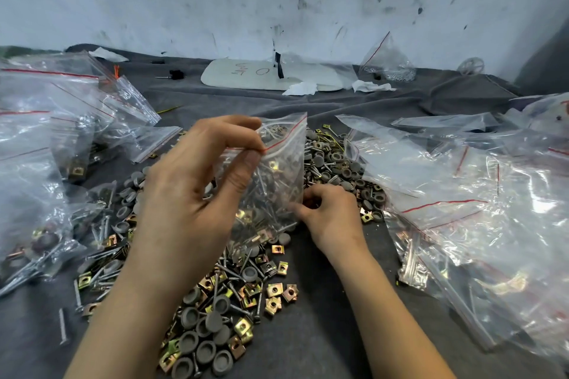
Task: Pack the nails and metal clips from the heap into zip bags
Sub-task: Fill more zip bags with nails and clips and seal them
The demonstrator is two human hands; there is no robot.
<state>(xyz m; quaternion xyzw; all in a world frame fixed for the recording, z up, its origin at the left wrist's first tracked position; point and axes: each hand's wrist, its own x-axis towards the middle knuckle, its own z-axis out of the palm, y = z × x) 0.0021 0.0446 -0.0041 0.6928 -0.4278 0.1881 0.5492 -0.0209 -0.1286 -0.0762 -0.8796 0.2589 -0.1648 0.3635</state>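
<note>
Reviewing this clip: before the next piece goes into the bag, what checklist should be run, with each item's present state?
1. Left hand pinches the zip bag at its red zip line: ok.
2. Bag mouth open: cannot tell.
3. Right hand down at the heap: ok.
4. Right hand holds a piece: cannot tell, fingers curled and partly hidden by the bag.
5. Pieces left in heap: ok.

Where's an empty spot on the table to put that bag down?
The widest bare grey cloth lies between the heap and the white board at the back. A smaller patch sits in front, between the heap and the right forearm. Both sides are crowded: filled bags on the left, a pile of clear bags on the right.
</note>
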